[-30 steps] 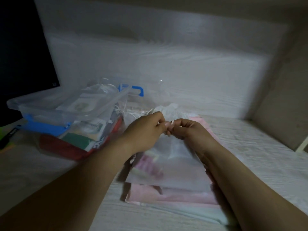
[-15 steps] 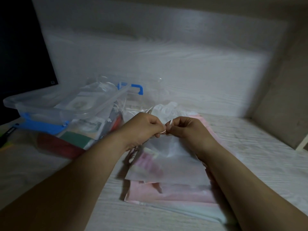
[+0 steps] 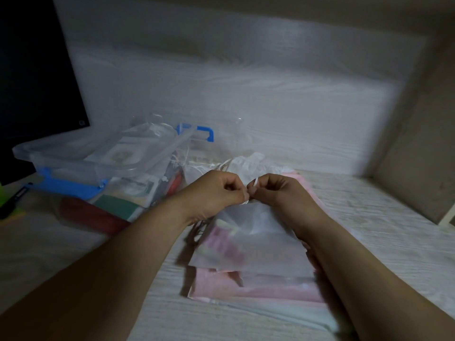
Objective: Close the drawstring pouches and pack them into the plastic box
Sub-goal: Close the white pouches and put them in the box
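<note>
A frosted white drawstring pouch [image 3: 256,244] with pink contents lies on top of a stack of pink and pale pouches [image 3: 258,289] in the middle of the table. My left hand [image 3: 214,193] and my right hand [image 3: 278,193] meet at its gathered top, each pinching the thin white drawstring [image 3: 254,183]. The clear plastic box [image 3: 138,183] with blue handles lies to the left, holding several packed pouches; its clear lid [image 3: 81,156] rests tilted on top of it.
A dark monitor [image 3: 34,77] stands at the far left. A white crumpled pouch [image 3: 248,161] with loose strings lies behind my hands. A pale wall panel runs along the back and a side wall closes off the right.
My hands have stayed together at the pouch top, working the drawstring; a small loop of string now sticks up between them. The view has shifted slightly.
</note>
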